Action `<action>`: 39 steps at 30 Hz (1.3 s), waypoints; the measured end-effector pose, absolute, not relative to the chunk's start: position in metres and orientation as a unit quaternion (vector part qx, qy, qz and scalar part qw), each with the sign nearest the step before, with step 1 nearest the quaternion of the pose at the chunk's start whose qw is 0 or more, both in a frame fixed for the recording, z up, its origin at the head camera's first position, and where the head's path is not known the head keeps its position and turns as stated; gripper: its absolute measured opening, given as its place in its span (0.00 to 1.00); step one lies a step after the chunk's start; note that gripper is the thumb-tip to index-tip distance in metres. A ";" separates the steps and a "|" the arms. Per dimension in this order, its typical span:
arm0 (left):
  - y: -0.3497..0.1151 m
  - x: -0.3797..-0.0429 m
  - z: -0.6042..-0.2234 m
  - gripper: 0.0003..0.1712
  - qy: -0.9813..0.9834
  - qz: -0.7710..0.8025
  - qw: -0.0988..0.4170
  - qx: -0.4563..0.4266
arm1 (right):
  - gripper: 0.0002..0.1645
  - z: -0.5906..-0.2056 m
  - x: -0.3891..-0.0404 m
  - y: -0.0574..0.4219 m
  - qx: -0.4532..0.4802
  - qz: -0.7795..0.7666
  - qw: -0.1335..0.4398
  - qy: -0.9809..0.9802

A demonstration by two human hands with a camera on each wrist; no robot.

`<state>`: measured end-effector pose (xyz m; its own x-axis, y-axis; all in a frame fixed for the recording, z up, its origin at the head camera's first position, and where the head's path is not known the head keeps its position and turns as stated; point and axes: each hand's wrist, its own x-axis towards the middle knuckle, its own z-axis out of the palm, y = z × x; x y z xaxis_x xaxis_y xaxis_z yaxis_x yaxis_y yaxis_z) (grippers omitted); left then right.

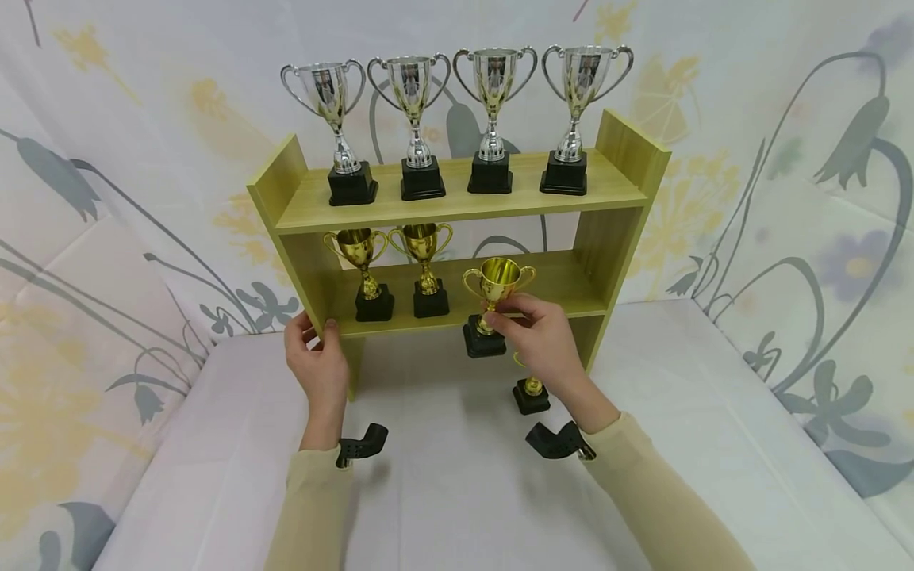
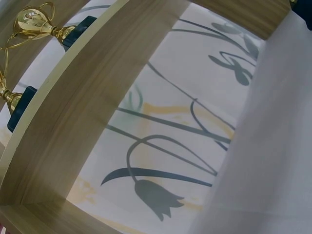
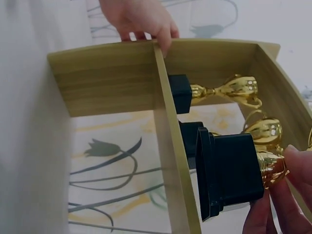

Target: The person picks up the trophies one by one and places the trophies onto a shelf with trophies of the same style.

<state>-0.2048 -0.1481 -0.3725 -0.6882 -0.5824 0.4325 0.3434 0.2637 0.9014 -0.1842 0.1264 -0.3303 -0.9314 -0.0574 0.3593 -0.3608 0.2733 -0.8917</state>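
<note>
My right hand (image 1: 543,333) pinches a small gold trophy (image 1: 498,279) by its stem, upright at the front edge of the middle board. In the right wrist view the trophy's black base (image 3: 231,168) is close to the camera, with the fingertips (image 3: 298,163) at the gold stem. My left hand (image 1: 324,369) grips the left side panel of the wooden shelf (image 1: 457,216), thumb on the front edge beside the middle board. Two more gold trophies, a left one (image 1: 369,285) and its neighbour (image 1: 428,274), stand on that board.
Another gold trophy (image 1: 532,396) stands on the white table (image 1: 443,492), partly hidden behind my right hand. Several silver trophies (image 1: 493,119) line the top board. A flower-patterned cloth (image 1: 143,159) hangs behind the shelf. Black curved mounts, like this one (image 1: 551,441), sit at both wrists.
</note>
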 end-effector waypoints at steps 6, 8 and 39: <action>-0.157 -0.220 -0.390 0.17 -0.691 -0.608 0.381 0.088 | 0.11 -0.326 -0.188 0.127 0.139 0.586 0.130 -0.788; -0.160 -0.223 -0.394 0.17 -0.691 -0.608 0.381 0.086 | 0.11 -0.325 -0.189 0.127 0.140 0.586 0.131 -0.788; -0.162 -0.222 -0.394 0.17 -0.696 -0.605 0.378 0.082 | 0.09 -0.319 -0.201 0.131 0.134 0.568 0.144 -0.799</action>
<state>-0.2222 -0.1625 -0.3944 -0.7003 -0.5720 0.4271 0.3430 0.2550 0.9041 -0.2011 0.1306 -0.3193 -0.9225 -0.0514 0.3825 -0.3781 0.3191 -0.8690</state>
